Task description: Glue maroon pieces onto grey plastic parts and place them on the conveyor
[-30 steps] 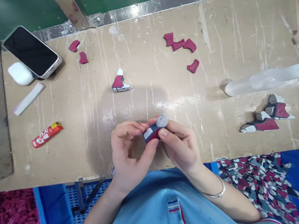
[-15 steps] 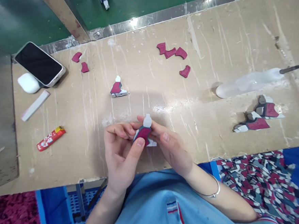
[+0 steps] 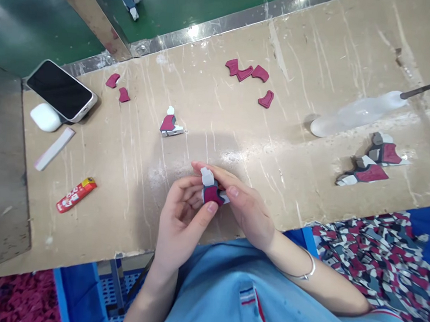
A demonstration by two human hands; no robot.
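Probably light and stiff, the maroon-and-grey piece (image 3: 211,195), best held mid-body, is over the table (image 3: 109,148), pinched in my left hand (image 3: 183,220); my right hand (image 3: 251,212) curves half-open alongside, its grip unclear.

On the desk (image 3: 109,144), a phone (image 3: 61,91) lies left of the held piece (image 3: 211,194), perhaps overlapping a case (image 3: 44,117); a bottle (image 3: 356,117) is right.

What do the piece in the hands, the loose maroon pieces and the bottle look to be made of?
Held piece: probably moulded plastic or rubber; matte maroon, grey and dark sections with crisp edges.
Loose maroon pieces: likely similar material, matte, some with raised rims.
Bottle: probably plastic, as its smooth wall is cloudy and translucent.
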